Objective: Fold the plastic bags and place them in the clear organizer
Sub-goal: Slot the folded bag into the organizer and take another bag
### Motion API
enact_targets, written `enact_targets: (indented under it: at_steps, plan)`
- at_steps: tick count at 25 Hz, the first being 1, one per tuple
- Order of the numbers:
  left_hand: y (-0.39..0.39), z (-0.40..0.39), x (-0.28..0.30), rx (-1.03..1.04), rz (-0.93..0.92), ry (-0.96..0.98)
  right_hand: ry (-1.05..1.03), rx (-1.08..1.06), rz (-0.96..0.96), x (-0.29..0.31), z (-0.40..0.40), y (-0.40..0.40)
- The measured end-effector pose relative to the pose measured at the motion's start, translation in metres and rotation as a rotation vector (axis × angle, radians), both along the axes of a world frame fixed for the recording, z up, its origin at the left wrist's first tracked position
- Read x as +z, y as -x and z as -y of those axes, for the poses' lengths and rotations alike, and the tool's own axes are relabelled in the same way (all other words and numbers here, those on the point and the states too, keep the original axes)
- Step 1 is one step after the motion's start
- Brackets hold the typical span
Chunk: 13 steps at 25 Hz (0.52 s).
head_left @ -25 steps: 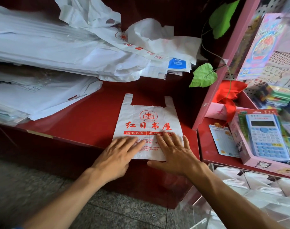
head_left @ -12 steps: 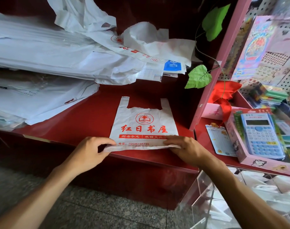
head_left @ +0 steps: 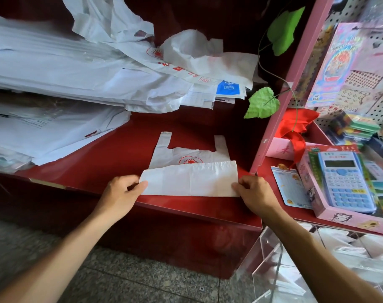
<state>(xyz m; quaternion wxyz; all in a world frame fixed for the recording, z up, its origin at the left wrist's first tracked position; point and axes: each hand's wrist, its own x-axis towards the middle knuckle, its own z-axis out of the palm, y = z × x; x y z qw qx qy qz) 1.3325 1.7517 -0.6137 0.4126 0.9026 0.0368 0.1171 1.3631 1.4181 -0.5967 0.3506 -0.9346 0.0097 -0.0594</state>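
On the glossy dark-red surface (head_left: 112,154), below a heap of loose white plastic bags (head_left: 81,73), one small white red-printed plastic bag (head_left: 189,171) lies half-folded, its bottom edge pinched at each corner by left hand (head_left: 120,193) and right hand (head_left: 255,193); next, seemingly, creasing it flat, folding again, toward the clear organizer (head_left: 317,259) lower right.

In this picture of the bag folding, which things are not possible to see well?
- Plastic bag, head view: the folded-up flap covers its red print; only the logo's top shows.
- Clear organizer, head view: cut off by the bottom-right edge; contents blurred by reflections.
- Left hand and right hand: the grip fingertips under the flap are hidden.
- Calculator: key labels too small.
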Motion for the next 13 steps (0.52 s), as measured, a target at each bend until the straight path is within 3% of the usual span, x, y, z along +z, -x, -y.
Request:
enact_targets:
  at_steps: [8,13]
  plan:
    - [0.000,0.015,0.005,0.089,-0.075,-0.023,0.012,-0.090,-0.095,0.000,-0.011,-0.006]
    - [-0.001,0.020,0.005,0.170,-0.069,-0.118,0.125,-0.102,-0.013,0.000,-0.019,-0.001]
